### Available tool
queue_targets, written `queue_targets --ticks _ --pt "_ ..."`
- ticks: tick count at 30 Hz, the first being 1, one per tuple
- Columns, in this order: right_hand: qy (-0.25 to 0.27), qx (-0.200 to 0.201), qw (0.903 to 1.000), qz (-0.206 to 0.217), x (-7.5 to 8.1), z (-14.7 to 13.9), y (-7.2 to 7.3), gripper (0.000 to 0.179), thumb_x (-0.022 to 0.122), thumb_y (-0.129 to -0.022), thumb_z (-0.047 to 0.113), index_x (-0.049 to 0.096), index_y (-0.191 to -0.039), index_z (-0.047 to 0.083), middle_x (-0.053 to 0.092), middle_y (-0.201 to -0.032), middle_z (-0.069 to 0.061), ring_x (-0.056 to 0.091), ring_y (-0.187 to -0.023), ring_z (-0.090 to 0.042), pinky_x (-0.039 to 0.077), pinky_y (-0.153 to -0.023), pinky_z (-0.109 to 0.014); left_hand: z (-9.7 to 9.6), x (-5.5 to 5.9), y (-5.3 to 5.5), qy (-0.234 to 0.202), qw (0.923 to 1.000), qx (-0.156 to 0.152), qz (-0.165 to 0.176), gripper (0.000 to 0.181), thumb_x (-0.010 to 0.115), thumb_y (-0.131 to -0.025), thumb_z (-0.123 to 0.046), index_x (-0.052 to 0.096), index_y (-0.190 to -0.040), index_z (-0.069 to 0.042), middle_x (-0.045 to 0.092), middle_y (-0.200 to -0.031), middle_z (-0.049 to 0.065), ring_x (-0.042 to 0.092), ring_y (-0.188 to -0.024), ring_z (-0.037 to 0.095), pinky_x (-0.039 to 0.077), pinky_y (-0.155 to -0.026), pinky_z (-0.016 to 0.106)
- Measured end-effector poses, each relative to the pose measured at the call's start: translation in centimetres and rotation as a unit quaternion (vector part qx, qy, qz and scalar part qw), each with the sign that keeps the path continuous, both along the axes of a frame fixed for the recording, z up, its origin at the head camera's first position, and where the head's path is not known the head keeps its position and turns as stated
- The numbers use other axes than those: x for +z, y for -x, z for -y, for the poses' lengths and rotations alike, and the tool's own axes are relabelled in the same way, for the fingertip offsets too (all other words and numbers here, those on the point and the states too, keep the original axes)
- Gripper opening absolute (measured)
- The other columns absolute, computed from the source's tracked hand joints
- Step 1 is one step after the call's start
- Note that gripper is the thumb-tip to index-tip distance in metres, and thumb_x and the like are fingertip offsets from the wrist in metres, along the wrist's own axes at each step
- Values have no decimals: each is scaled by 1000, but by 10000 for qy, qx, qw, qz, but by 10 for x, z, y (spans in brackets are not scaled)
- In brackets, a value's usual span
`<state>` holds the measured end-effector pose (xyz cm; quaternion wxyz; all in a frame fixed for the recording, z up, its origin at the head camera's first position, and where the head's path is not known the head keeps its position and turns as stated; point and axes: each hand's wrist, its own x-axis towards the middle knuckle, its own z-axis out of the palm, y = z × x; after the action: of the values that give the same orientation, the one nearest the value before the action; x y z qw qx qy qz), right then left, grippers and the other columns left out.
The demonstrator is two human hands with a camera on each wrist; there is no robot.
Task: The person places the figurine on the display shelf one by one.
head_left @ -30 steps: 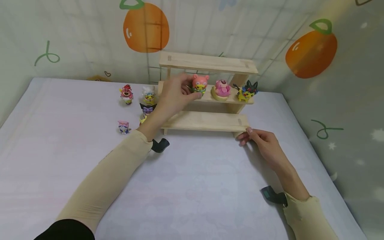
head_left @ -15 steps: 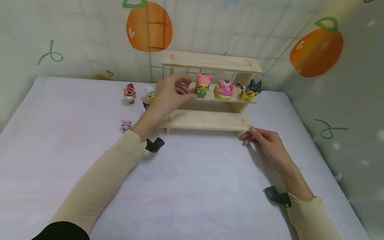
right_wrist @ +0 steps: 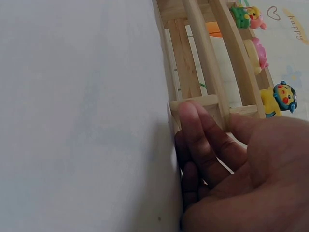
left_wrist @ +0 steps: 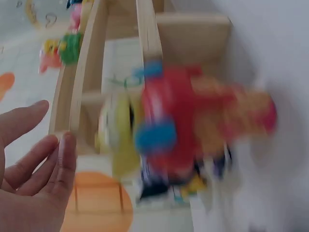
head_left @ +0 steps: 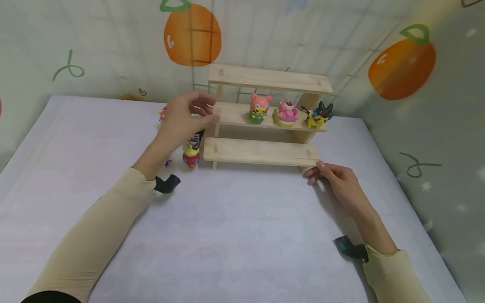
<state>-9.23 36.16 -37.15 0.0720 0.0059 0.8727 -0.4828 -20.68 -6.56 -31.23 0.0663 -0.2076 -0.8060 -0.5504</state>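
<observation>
A three-tier wooden display shelf [head_left: 261, 149] stands at the back of the table. On its middle tier are a pink-hooded figurine [head_left: 259, 110], a pink bear figurine [head_left: 286, 114] and a yellow figurine with a dark hood [head_left: 319, 116]. My left hand [head_left: 179, 118] hovers by the shelf's left end, fingers loosely bent and holding nothing. Below it stands a red and yellow figurine [head_left: 191, 157], blurred and large in the left wrist view. My right hand [head_left: 339, 185] pinches the front right corner of the lowest tier, its fingers against the leg in the right wrist view.
Behind the red and yellow figurine is one with a dark purple top [head_left: 197, 136]. More figurines on the left are mostly hidden by my left hand and wrist. A pale cloth covers the table [head_left: 242, 235]. A printed curtain [head_left: 125, 46] hangs close behind the shelf.
My left hand has let go of the pink-hooded figurine, which stays on the middle tier, and has moved left toward the loose figurines. My right hand stays at the shelf corner.
</observation>
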Motion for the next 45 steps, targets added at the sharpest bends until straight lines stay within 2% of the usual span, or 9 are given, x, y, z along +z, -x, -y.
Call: queue_targets --ticks 7,11,15,19,23,27,31,38,45 --pt "-15 30 10000 -5 0 -1 1 59 46 -112 47 71 -123 -5 79 -102 -3 57 -114 -6 33 -97 -10 54 -5 0 370 9984 269 -336 28 83 -92 -18 75 -118 -11 76 -110 5 70 -94 13 57 -86 23" --pt "-32 20 10000 -22 2 -1 1 59 46 -112 48 71 -123 -4 79 -102 -4 57 -114 -7 33 -97 -10 81 -3 0 467 9966 640 -215 27 83 -92 -19 77 -118 -11 76 -110 7 69 -94 12 55 -85 19" --pt "-52 -29 9999 114 3 -1 0 61 45 -111 50 70 -125 -3 79 -102 -2 57 -114 -6 33 -96 -10 97 0 1 611 9933 980 -50 29 82 -94 -22 76 -120 -12 75 -112 5 67 -95 7 52 -86 17" --pt "-60 -65 9997 214 2 -2 -2 61 45 -111 51 70 -126 -3 79 -104 -2 57 -115 -6 33 -96 -10 102 -2 6 696 9911 1132 -11 31 81 -94 -23 75 -121 -9 74 -113 4 66 -96 6 51 -86 16" --pt "-39 -68 9998 185 2 -2 -2 61 46 -111 51 70 -126 -3 79 -104 -3 57 -116 -7 33 -96 -11 104 -9 12 809 9894 1201 94 34 83 -93 -23 75 -122 -8 73 -118 6 64 -104 13 51 -86 16" --pt "-67 -82 9997 215 4 -1 0 62 45 -111 52 69 -127 -3 79 -104 -2 56 -116 -7 33 -97 -12 106 -19 19 932 9893 1068 347 41 83 -93 -22 71 -130 -8 70 -128 11 61 -116 22 54 -101 31" --pt "-58 -83 9997 210 3 -1 0 61 45 -111 51 70 -127 -2 79 -104 -2 56 -116 -7 34 -97 -11 108 -30 25 1018 9895 815 618 47 81 -94 -20 65 -137 -7 66 -137 13 59 -128 29 49 -112 48" --pt "-19 -49 9999 104 0 -1 0 59 46 -111 49 70 -125 -4 79 -102 -2 57 -115 -7 34 -97 -10 107 -44 32 1025 9891 495 932 50 80 -96 -20 62 -141 -7 67 -138 14 61 -127 30 53 -107 42" --pt "-17 -4 10000 62 1 -1 0 59 45 -112 48 70 -125 -4 79 -102 -3 57 -115 -7 35 -97 -10 106 -53 35 1242 9866 566 890 44 80 -95 -17 66 -135 -5 70 -125 18 66 -117 30 56 -97 37"
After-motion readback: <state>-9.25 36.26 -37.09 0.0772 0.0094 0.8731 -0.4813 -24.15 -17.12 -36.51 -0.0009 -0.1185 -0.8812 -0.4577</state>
